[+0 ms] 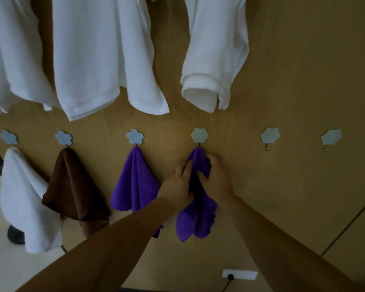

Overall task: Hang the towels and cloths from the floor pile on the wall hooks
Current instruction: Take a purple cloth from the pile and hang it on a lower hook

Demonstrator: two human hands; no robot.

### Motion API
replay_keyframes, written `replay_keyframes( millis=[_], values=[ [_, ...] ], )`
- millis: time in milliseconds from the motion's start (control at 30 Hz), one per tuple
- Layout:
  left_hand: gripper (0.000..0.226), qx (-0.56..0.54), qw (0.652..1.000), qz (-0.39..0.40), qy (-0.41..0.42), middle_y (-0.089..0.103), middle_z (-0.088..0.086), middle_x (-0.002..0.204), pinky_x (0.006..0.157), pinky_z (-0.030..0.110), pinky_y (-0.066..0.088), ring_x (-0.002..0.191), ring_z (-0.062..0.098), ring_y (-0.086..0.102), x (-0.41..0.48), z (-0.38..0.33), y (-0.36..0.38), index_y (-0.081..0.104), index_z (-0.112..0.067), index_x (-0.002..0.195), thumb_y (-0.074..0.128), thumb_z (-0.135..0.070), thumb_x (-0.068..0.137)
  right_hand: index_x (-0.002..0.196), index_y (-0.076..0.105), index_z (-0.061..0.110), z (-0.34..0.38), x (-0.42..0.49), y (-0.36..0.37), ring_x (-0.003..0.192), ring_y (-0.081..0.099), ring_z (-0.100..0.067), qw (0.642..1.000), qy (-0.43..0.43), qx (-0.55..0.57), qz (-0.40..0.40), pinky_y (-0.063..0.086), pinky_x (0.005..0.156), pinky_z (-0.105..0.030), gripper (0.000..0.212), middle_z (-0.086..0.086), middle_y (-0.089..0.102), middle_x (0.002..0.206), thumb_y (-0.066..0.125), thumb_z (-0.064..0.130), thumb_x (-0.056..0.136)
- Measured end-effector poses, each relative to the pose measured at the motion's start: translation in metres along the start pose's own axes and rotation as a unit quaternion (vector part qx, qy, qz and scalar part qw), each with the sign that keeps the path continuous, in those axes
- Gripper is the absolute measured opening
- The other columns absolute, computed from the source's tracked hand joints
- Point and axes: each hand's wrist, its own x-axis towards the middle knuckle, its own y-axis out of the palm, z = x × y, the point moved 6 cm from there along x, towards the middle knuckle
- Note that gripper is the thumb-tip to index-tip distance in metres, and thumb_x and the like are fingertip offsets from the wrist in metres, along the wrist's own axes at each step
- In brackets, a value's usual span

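- Two bare forearms reach up from the bottom edge, nearest the camera, and meet at a hanging purple microfibre cloth (198, 209).
- Behind everything stands a smooth tan wood-grain wall panel (293, 81); a dark seam runs through it at the lower right, and pale floor shows at the lower left.
- Three large white terry towels (89, 60) hang across the top, their hemmed lower edges ending just above the hook row.
- Below them, on the left, hang a small white fluffy cloth (23, 197), a brown cloth (74, 186) overlapping its edge, and a second purple cloth (135, 180), each draped to a point from its own hook.
- Left hand (177, 184) lies flat with fingers spread against the held cloth's left fold.
- Right hand (215, 178) is curled, pinching the cloth's upper part just below the pale blue flower-shaped wall hook (199, 135) it hangs from.
- Further right, two matching hooks (270, 137) stand bare, with open wall around them.
- Low on the wall sits a white wall socket (239, 274) with a black plug.
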Motion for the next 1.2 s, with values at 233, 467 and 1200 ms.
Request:
replay_keyframes(
  millis=[233,467,1200],
  values=[
    [0.076,-0.060,0.982,0.134,-0.117,0.059,0.012,0.119,0.080,0.029,0.049,0.104,0.028,0.061,-0.011,0.023,0.037,0.016,-0.015,0.147,0.059,-0.006,0.084,0.129,0.046,0.009,-0.034,-0.012,0.000,0.100,0.061,-0.025,0.987,0.055,-0.126,0.087,0.050,0.087,-0.037,0.040,-0.009,0.062,0.112,0.056,0.010,0.090],
    [0.060,-0.045,0.965,0.236,-0.103,0.064,0.005,0.110,0.072,0.020,0.047,0.097,0.018,0.062,-0.013,0.034,0.041,0.051,-0.011,0.126,0.072,-0.009,0.071,0.123,0.050,0.012,-0.056,-0.026,0.004,0.100,0.062,-0.026,0.980,0.105,-0.129,0.109,0.048,0.080,-0.031,0.040,-0.007,0.064,0.110,0.060,0.012,0.085],
    [0.080,-0.142,0.950,0.140,-0.241,0.061,0.000,0.114,0.088,0.041,0.053,0.102,0.022,0.062,-0.014,0.023,0.038,0.038,-0.019,0.130,0.081,-0.027,0.063,0.121,0.049,0.012,-0.041,-0.018,0.010,0.093,0.061,-0.018,0.995,0.047,-0.035,0.079,0.042,0.070,-0.014,0.038,0.005,0.058,0.100,0.061,0.008,0.084]
  ],
)
